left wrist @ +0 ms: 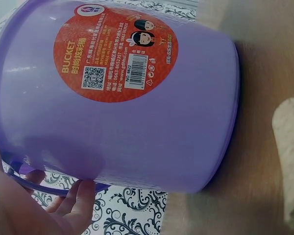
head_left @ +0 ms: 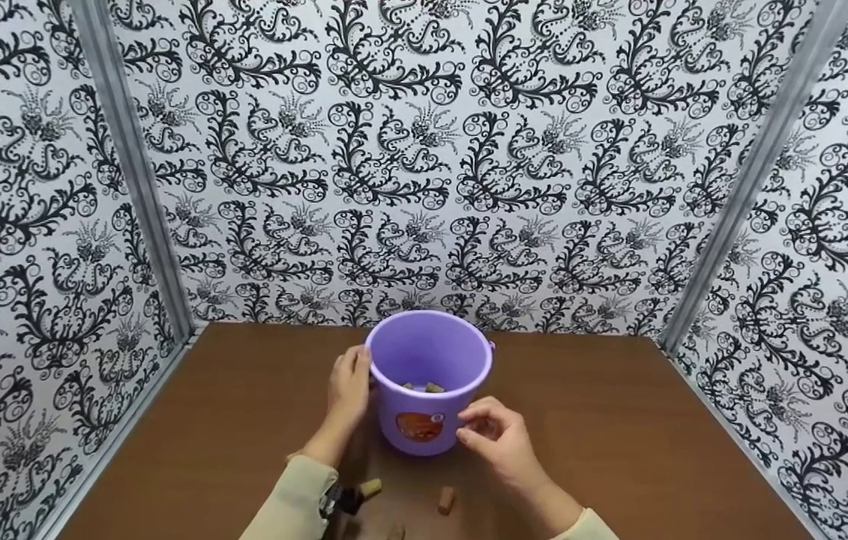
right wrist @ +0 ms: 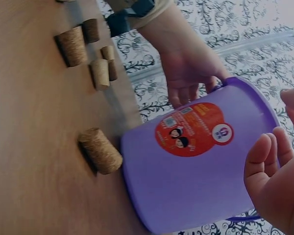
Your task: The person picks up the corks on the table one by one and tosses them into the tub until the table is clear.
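Note:
A purple bucket with an orange label stands upright on the table. My left hand holds its left side near the rim; in the right wrist view that hand meets the rim by the handle joint. To the right of the bucket is my right hand, thumb and fingers apart and bent, with nothing visible between them. Pieces of cork lie at the bottom inside the bucket. On the tabletop in front, a cork lies on its side, and another cork is by the left wrist.
Several more corks are spread over the brown table, mostly on the left in front of the bucket. Patterned black-and-white walls with grey corner strips enclose the table at the back and both sides.

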The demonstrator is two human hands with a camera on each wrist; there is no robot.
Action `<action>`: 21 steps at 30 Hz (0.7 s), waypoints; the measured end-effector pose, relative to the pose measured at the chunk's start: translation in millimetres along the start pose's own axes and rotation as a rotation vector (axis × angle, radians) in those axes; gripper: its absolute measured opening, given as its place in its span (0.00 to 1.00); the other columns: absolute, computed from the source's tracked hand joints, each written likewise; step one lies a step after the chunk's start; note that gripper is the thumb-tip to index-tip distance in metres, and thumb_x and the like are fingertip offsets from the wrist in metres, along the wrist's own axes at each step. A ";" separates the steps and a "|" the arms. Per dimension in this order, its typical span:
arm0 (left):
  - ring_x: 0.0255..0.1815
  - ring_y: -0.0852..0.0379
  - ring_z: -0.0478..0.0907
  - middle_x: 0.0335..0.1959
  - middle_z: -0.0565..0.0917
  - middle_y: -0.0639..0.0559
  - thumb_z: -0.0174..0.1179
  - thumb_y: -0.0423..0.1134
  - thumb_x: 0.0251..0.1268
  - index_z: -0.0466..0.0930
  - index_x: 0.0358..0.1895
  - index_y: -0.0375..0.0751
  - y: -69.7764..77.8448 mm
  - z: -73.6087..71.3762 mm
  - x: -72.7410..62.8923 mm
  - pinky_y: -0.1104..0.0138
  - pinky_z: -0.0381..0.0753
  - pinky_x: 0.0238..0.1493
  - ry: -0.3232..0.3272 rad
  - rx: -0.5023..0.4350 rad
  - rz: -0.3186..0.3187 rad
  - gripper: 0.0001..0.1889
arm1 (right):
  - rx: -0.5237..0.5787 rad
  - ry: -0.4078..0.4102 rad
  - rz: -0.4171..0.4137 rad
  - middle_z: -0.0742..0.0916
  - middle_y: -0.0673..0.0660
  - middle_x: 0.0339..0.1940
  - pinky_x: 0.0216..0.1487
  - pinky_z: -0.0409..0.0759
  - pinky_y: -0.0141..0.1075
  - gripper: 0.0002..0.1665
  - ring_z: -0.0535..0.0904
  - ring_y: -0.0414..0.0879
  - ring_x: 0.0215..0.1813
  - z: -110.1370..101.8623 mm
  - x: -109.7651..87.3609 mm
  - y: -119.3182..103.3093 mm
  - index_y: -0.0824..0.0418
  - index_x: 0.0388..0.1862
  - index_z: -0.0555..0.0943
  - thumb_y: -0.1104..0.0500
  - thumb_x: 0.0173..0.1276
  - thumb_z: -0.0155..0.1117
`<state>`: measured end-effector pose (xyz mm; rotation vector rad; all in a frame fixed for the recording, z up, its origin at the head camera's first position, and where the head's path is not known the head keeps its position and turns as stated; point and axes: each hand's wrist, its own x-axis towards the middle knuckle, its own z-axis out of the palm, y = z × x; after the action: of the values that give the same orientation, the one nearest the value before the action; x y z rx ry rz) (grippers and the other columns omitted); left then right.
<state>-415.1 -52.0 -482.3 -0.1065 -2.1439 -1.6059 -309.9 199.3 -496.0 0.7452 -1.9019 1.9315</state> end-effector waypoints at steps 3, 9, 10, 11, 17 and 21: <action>0.53 0.41 0.81 0.50 0.84 0.36 0.51 0.44 0.85 0.85 0.58 0.37 -0.3 -0.3 -0.3 0.47 0.78 0.60 0.011 0.001 -0.003 0.18 | -0.092 -0.039 0.024 0.84 0.58 0.40 0.43 0.85 0.29 0.12 0.82 0.37 0.41 2.8 -1.5 0.0 0.79 0.44 0.83 0.76 0.61 0.72; 0.50 0.43 0.80 0.48 0.84 0.36 0.50 0.43 0.84 0.85 0.57 0.36 2.0 -1.8 1.5 0.50 0.79 0.57 0.011 0.003 0.015 0.18 | -0.255 -0.061 0.086 0.84 0.70 0.40 0.41 0.87 0.33 0.11 0.84 0.38 0.39 6.7 -1.2 -2.2 0.68 0.43 0.87 0.72 0.61 0.76; 0.49 0.43 0.80 0.47 0.84 0.36 0.50 0.43 0.84 0.85 0.56 0.35 2.5 -2.0 1.7 0.50 0.79 0.56 0.012 0.006 0.022 0.17 | -0.279 -0.056 0.100 0.85 0.69 0.41 0.41 0.86 0.32 0.10 0.84 0.38 0.39 7.2 -1.1 -2.4 0.65 0.42 0.88 0.70 0.61 0.77; 0.49 0.43 0.80 0.47 0.84 0.37 0.50 0.43 0.84 0.85 0.55 0.35 2.9 -2.1 1.9 0.50 0.79 0.56 0.015 0.010 0.028 0.17 | -0.307 -0.052 0.113 0.86 0.67 0.40 0.40 0.86 0.31 0.10 0.84 0.38 0.39 7.8 -0.9 -2.5 0.61 0.41 0.89 0.69 0.60 0.78; 0.49 0.42 0.80 0.46 0.84 0.36 0.49 0.44 0.84 0.85 0.54 0.36 2.0 -0.9 2.5 0.50 0.78 0.56 0.023 0.023 0.039 0.18 | -0.410 -0.052 0.148 0.87 0.64 0.39 0.40 0.82 0.30 0.10 0.81 0.37 0.37 10.1 -3.9 2.2 0.57 0.39 0.89 0.64 0.59 0.80; 0.49 0.41 0.81 0.47 0.84 0.36 0.50 0.44 0.84 0.85 0.55 0.36 0.5 1.3 1.2 0.48 0.79 0.57 0.011 0.028 0.039 0.18 | -0.465 -0.066 0.150 0.87 0.59 0.36 0.39 0.81 0.29 0.11 0.80 0.35 0.35 9.3 -8.2 6.7 0.61 0.39 0.89 0.64 0.58 0.80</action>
<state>-416.4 -50.9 -481.7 -0.1286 -2.1422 -1.5504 -305.8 190.8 -506.5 0.5415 -2.3820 1.4596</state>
